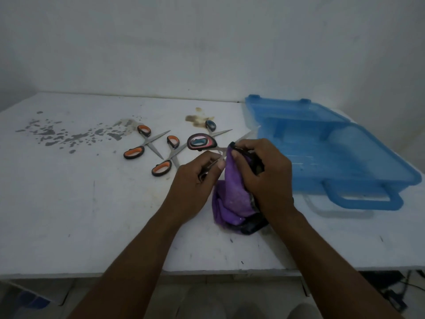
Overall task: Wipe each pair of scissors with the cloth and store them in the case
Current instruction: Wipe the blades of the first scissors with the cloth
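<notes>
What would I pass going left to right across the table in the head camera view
Dark spatter marks → far-left orange-handled scissors → second orange-handled scissors → left hand → purple cloth → right hand → open blue case.

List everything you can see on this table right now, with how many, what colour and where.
orange-handled scissors: two pairs, orange and black handles, lying open left of centre on the table.
pink-and-blue-handled scissors: one pair, held above the table, being wiped.
blue-handled scissors: one handle showing behind the held pair; the rest is partly hidden.
cloth: one, purple with dark parts, hanging to the table between the hands.
case: one, translucent blue, open, at right.
table: one, white, stained.
left hand: grips the scissors.
right hand: grips the cloth.
</notes>
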